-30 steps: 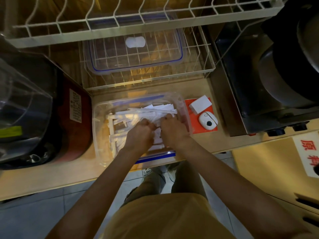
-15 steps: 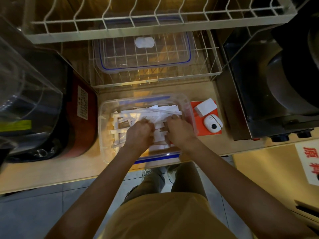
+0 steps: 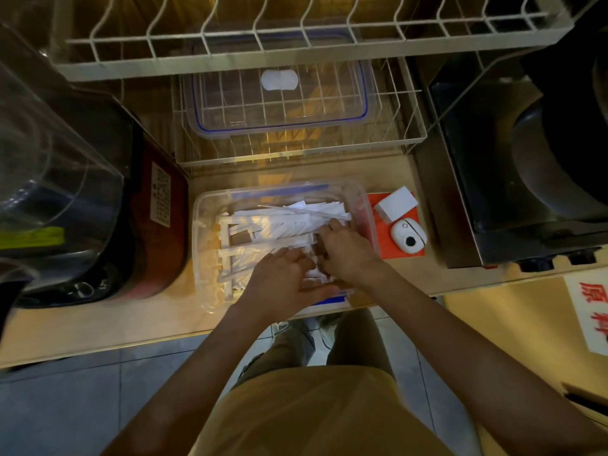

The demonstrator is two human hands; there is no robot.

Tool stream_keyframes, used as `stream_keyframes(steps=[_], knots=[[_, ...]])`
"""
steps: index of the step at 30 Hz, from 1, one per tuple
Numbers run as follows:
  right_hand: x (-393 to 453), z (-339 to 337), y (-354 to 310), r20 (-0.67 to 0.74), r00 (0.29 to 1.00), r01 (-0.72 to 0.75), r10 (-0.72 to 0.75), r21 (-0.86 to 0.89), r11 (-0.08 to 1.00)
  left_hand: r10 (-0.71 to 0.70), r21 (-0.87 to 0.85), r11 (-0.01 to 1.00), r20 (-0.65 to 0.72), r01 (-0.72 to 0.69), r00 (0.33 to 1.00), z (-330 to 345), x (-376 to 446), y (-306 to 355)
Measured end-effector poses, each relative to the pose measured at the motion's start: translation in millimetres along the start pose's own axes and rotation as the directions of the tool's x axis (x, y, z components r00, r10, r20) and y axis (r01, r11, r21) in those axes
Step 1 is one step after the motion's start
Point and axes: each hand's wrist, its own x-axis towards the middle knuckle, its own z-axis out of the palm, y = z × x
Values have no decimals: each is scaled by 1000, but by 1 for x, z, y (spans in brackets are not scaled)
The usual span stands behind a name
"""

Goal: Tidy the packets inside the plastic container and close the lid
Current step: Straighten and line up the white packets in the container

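A clear plastic container [image 3: 201, 245] stands open on the wooden counter, holding several long white packets [image 3: 276, 225] that lie mostly crosswise. Both hands are inside it at its near right part. My left hand [image 3: 279, 284] rests palm-down on the packets with its fingers stretched toward the right. My right hand [image 3: 348, 248] has curled fingers around a bunch of packets near the right wall. The clear lid with a blue seal [image 3: 279, 97] lies on the lower wire rack behind the container.
A white wire dish rack [image 3: 296, 44] overhangs the back. A red appliance with a clear jug [image 3: 82, 199] stands left. An orange box [image 3: 378, 232] carrying a white block and a small white device sits right, next to a steel machine [image 3: 513, 179].
My left hand has opened and flattened, sliding toward the near edge. My right hand has shifted right and farther in among the packets. The view has tilted slightly.
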Motion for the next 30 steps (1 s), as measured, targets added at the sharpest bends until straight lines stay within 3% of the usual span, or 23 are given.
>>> stream_keyframes(steps=[13, 30], knots=[[-3, -1, 4, 73, 995, 55, -62, 99, 994, 18, 34, 999, -90, -15, 996, 2, -3, 1], [-6, 4, -6, -34, 998, -53, 51, -64, 997, 56, -1, 998, -199, -58, 978, 2, 0, 2]])
